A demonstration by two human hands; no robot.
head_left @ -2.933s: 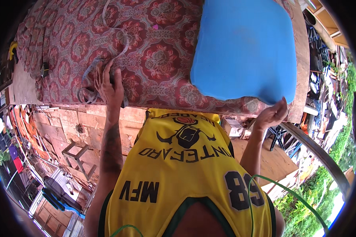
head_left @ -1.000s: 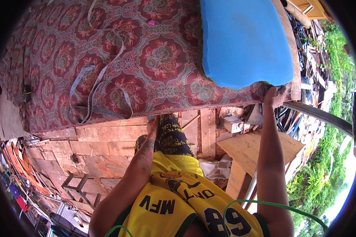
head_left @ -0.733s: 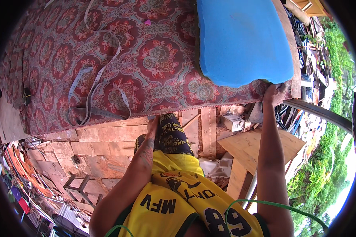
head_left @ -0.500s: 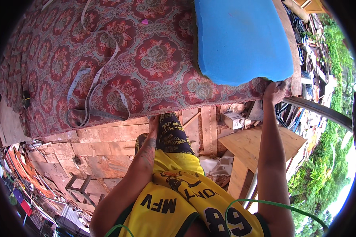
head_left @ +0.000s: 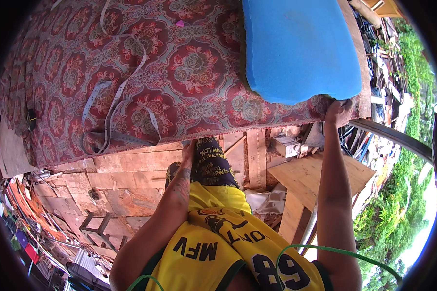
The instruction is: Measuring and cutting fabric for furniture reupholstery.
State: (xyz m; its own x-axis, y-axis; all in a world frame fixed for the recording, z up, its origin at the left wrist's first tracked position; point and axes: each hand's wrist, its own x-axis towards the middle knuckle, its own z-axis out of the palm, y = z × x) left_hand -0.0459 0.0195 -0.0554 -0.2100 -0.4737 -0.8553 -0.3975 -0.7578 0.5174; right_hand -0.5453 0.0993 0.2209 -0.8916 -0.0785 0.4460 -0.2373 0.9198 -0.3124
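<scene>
A: Where is the foam?
B: The blue foam point(head_left: 301, 53) lies flat on the patterned cloth point(head_left: 194, 72), toward the right end of the table point(head_left: 13, 154).
A: And the right hand point(head_left: 339, 114)?
B: At the foam's near right corner, touching its edge. The fingers are bent, but their tips are hidden there, so I can't tell whether they grip the foam.
A: The left hand point(head_left: 189, 151)?
B: Low, just by the cloth's near edge and beside the dark trouser leg point(head_left: 211, 167). It's partly hidden; I can't tell if those fingers are open or closed.
A: What else is on the cloth?
B: 1 tape measure point(head_left: 115, 99), winding in loose loops left of the foam, and 1 small pink piece point(head_left: 180, 23) between the tape's far stretch and the foam.
A: Below?
B: A pale box point(head_left: 286, 147) and, at left, a small wooden frame point(head_left: 98, 228).
</scene>
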